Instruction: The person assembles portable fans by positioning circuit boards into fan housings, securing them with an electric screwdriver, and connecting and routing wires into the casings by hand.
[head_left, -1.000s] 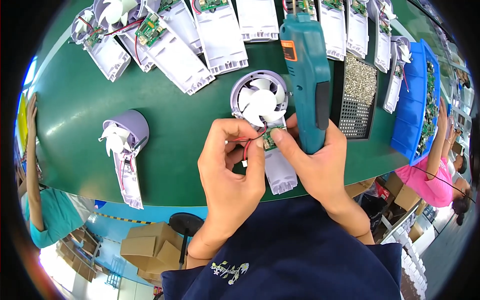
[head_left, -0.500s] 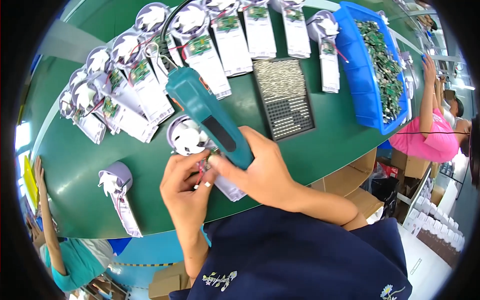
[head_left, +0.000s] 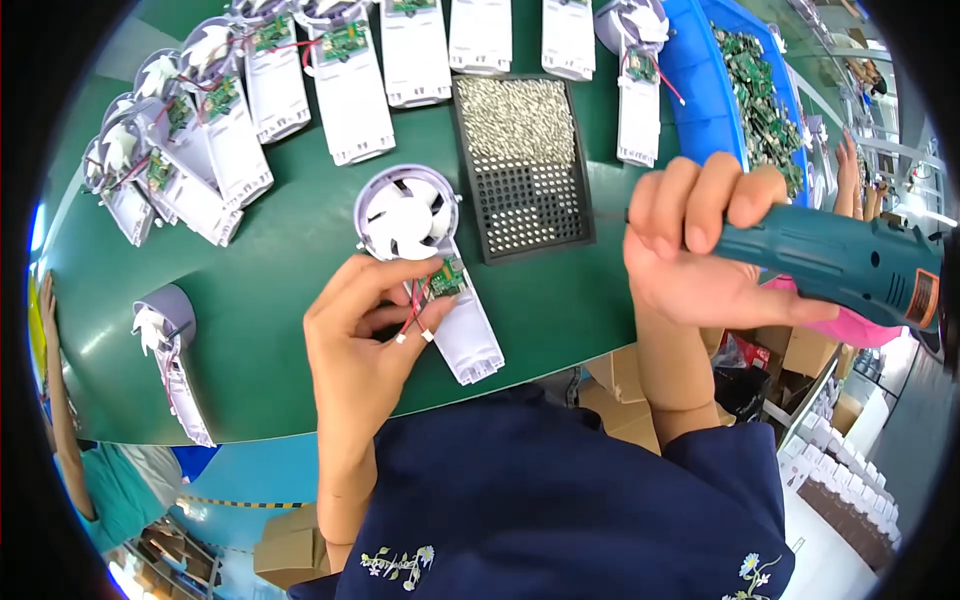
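just left of the black tray (head_left: 503, 188) lies a pale lilac fan unit (head_left: 461, 318), white blades (head_left: 408, 222), green board (head_left: 448, 279); left hand (head_left: 358, 318) pinches its red wires (head_left: 414, 312), right hand (head_left: 692, 245) grasps a teal screwdriver (head_left: 830, 262).

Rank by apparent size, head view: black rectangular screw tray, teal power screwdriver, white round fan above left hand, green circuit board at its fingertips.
Black tray, teal screwdriver: unsure, screwdriver likely nearer camera
White fan
Green circuit board

Bright, mostly even light, with a pale streak of glare on the green table (head_left: 265, 350) at left. White plastic parts (head_left: 468, 342) look washed out. Fisheye distortion curves the outer edges; corners are black.
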